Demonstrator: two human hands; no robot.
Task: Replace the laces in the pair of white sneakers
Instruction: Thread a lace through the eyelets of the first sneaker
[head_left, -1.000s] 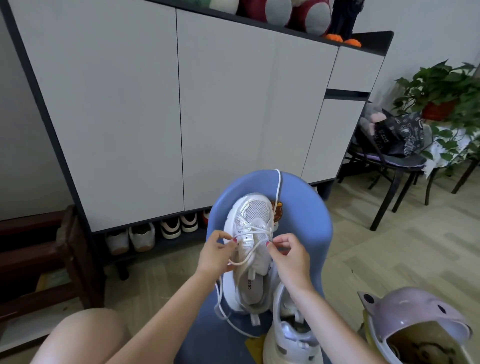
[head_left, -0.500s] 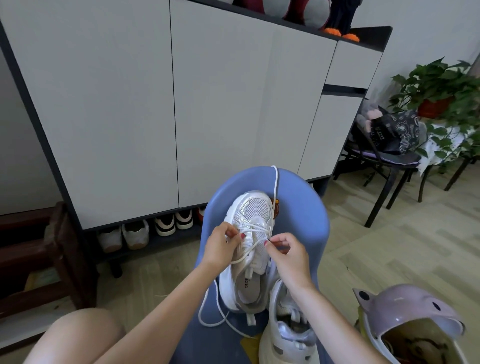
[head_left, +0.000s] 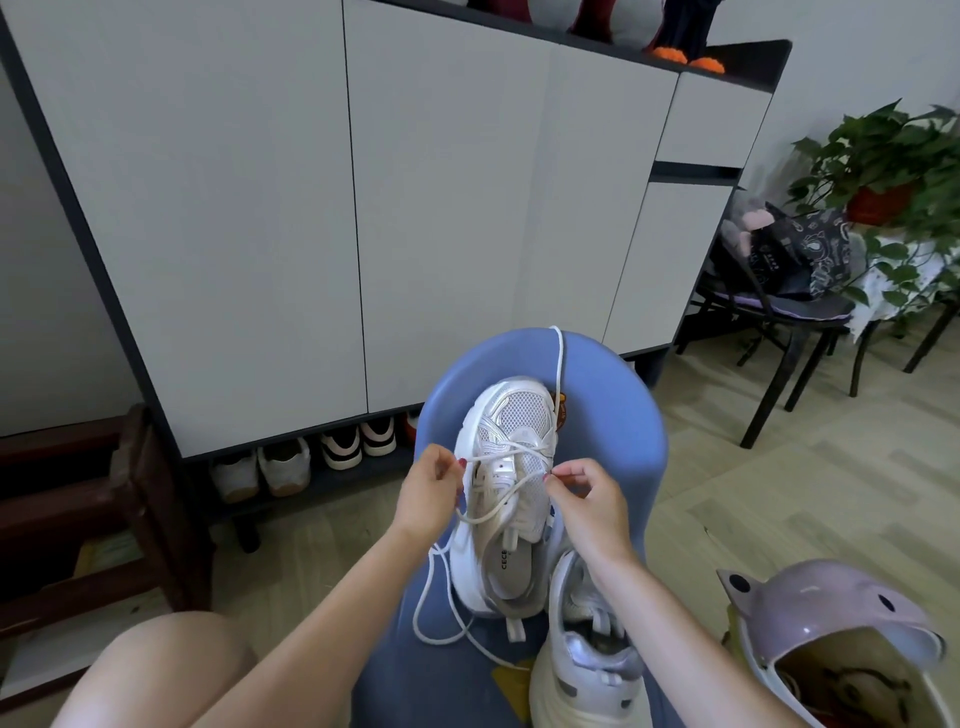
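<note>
White mesh sneakers are sitting on the blue plastic chair (head_left: 613, 441) in front of me, and I am working across them from the left. Along the left edge, a dark wooden bench (head_left: 93, 519) is standing beside the tall grey shoe cabinet (head_left: 260, 208), with several pairs of shoes (head_left: 306, 460) lining its open bottom shelf. My left hand (head_left: 428, 496) is pinching one run of the white cord lace (head_left: 511, 506) at the left side of the first sneaker (head_left: 511, 467), which is lying toe-away on the seat. The lace is crossing the eyelets, looping down onto the seat, and one end is trailing up over the chair back. My right hand (head_left: 587, 501) is pinching the lace at the right eyelet row, fingers curled. The second sneaker (head_left: 582, 665) is sitting just below it, partly under my right forearm. Further right, a lilac helmet (head_left: 831, 618) is lying on the floor.
</note>
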